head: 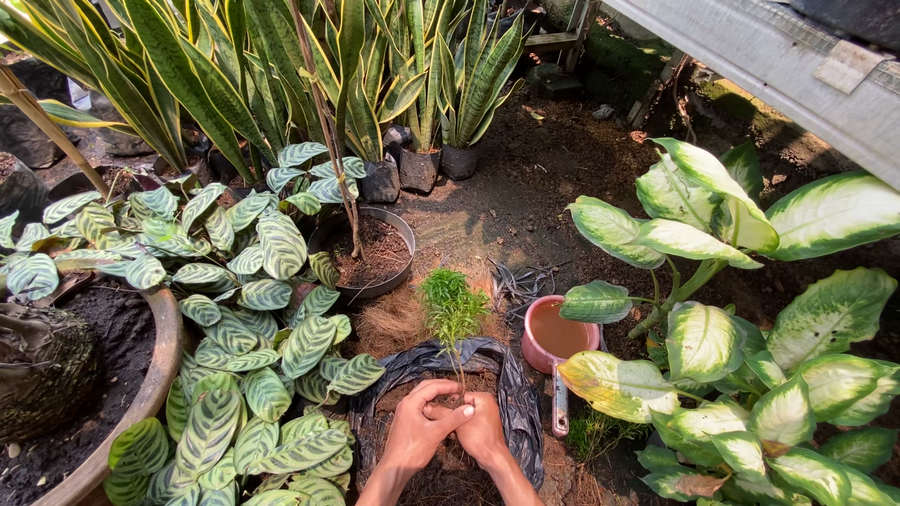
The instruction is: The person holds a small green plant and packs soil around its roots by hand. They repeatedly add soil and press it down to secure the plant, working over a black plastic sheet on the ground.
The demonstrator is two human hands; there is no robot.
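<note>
Now both hands, left hand [415, 433] and right hand [483, 429], pressed together around seedling [452, 309] stem in black grow bag [521, 412], seemingly soil-filled; pink pan [559, 334] holds water.

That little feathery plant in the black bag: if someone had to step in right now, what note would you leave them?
Left hand and right hand: both pressed together on the soil at the base of the small feathery seedling, fingers closed around its thin stem.
Seedling: upright in the middle of the black plastic grow bag, which is rolled down at the rim and holds brown fibrous soil.
Nearby: a pink scoop with muddy water just right of the bag; a loose pile of brown fibre behind it.
Done: seedling is set in the bag.
Left: the hands have not let go; whether the soil is firm cannot be told.
</note>
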